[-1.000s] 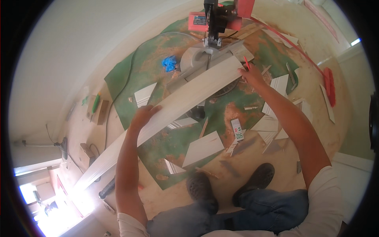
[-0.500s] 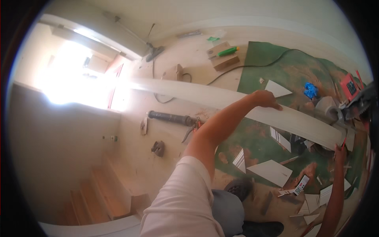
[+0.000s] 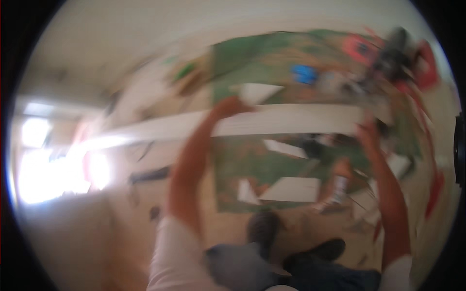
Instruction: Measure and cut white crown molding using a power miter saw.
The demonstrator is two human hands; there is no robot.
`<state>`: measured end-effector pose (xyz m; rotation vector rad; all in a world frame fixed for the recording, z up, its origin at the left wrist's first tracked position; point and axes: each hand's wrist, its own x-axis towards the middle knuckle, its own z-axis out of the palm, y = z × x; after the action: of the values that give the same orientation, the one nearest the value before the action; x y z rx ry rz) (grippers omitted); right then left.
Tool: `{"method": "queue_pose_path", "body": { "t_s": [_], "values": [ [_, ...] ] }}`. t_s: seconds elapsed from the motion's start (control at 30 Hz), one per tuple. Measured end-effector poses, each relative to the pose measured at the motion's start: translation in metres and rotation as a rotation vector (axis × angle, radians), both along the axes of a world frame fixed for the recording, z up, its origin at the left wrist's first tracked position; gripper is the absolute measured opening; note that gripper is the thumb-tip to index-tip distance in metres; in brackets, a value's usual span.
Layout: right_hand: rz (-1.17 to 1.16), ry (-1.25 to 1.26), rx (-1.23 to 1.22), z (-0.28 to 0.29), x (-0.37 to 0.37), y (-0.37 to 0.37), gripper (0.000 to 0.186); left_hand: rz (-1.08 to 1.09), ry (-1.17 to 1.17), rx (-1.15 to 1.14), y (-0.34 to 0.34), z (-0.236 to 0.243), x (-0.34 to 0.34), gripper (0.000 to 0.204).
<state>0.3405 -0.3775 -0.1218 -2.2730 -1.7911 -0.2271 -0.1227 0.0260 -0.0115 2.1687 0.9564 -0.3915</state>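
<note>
A long white board (image 3: pixel 291 119) stretches across the view from the bright window side to the saw area. Wrapped over its far edge, my left hand (image 3: pixel 230 107) grips it near the middle. My right hand (image 3: pixel 368 133) is closed at the board's right end, by the near corner. Motion blur hides what its fingers hold. Just beyond my left hand lies a white offcut (image 3: pixel 259 92). More white offcuts (image 3: pixel 293 189) lie on the green sheet (image 3: pixel 257 58) below the board.
A blurred saw-like tool (image 3: pixel 371 82) and a red object (image 3: pixel 360 47) stand at the far right. Nearby is a crumpled blue item (image 3: pixel 304 73). A dark caulking gun (image 3: pixel 151 174) lies on the floor at left. My shoes (image 3: pixel 315 253) are close to the sheet's near edge.
My view has swung to the right and blurred. The board now runs nearly level across the picture. A thin red stick, seen at my right hand before, no longer shows clearly.
</note>
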Motion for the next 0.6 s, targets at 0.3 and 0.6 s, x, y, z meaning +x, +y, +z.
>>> {"method": "queue_pose_path", "body": {
  "t_s": [0.3, 0.6],
  "values": [
    [-0.722, 1.005, 0.073, 0.13, -0.114, 0.071, 0.037, 0.03, 0.031, -0.021, -0.004, 0.031, -0.029, 0.05],
    [-0.676, 0.964, 0.028, 0.129, -0.117, 0.083, 0.035, 0.132, 0.073, -0.07, -0.015, 0.03, -0.045, 0.05]
  ]
}}
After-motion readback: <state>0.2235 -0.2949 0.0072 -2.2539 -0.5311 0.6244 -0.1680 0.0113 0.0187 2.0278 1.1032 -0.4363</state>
